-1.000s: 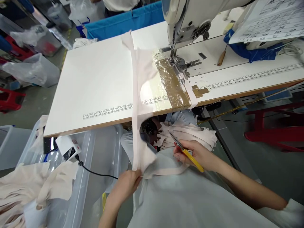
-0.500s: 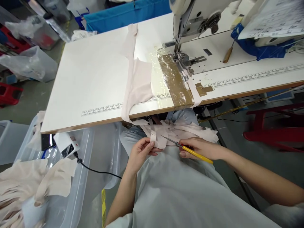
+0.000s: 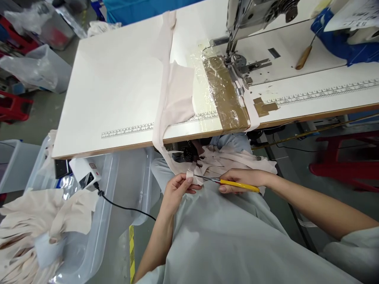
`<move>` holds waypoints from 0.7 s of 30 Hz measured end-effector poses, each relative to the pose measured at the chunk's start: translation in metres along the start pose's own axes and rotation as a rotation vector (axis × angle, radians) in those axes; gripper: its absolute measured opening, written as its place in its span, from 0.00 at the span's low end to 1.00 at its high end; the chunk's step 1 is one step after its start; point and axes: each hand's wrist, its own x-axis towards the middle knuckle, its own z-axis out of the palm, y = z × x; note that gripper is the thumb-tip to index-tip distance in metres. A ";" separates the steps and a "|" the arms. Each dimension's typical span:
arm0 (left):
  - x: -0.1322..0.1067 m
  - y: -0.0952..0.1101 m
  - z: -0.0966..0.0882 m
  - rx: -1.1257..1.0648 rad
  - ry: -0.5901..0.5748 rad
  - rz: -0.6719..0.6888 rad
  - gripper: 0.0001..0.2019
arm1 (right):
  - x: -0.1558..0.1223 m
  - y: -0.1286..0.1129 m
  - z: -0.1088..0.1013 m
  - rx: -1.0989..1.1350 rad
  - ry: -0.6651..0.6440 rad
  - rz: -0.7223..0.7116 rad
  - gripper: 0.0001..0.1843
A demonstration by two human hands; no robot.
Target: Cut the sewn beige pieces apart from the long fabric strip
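My left hand (image 3: pixel 177 188) pinches a pale pink fabric strip (image 3: pixel 189 175) over my lap, just below the table edge. My right hand (image 3: pixel 242 179) is closed on yellow-handled snips (image 3: pixel 227 182), whose metal blades point left and meet the strip beside my left fingers. The strip runs up to a pale pink garment piece (image 3: pixel 176 90) lying on the white sewing table (image 3: pixel 118 83) and hanging over its front edge. More of the same pink fabric (image 3: pixel 237 157) is bunched on my lap under the table.
A sewing machine (image 3: pixel 245 23) stands at the back right, with brown tape (image 3: pixel 225 94) on the table before its needle. A clear plastic bin (image 3: pixel 89 221) at the left holds pink pieces (image 3: pixel 32 225), and a small white device (image 3: pixel 84 175) with a black cable. Red stools (image 3: pixel 346 157) stand at the right.
My left hand let go of the lifted garment, which now lies on the table, and came up to pinch the strip. The snips swung from pointing up-left to level against it.
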 end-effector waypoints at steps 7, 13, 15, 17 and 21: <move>0.003 0.001 0.004 0.047 -0.044 -0.026 0.24 | 0.007 0.001 0.001 -0.261 0.084 -0.048 0.33; 0.004 0.000 0.004 0.039 -0.017 -0.029 0.25 | 0.010 0.001 0.003 -0.636 0.255 0.021 0.28; 0.005 0.000 0.004 0.026 -0.019 -0.034 0.25 | 0.010 0.002 0.004 -0.721 0.296 0.025 0.27; 0.005 0.000 0.004 0.024 -0.028 -0.038 0.25 | 0.010 0.003 0.005 -0.761 0.316 0.019 0.26; 0.004 0.002 0.002 0.049 -0.034 -0.040 0.25 | 0.010 0.006 0.006 -0.767 0.363 -0.004 0.29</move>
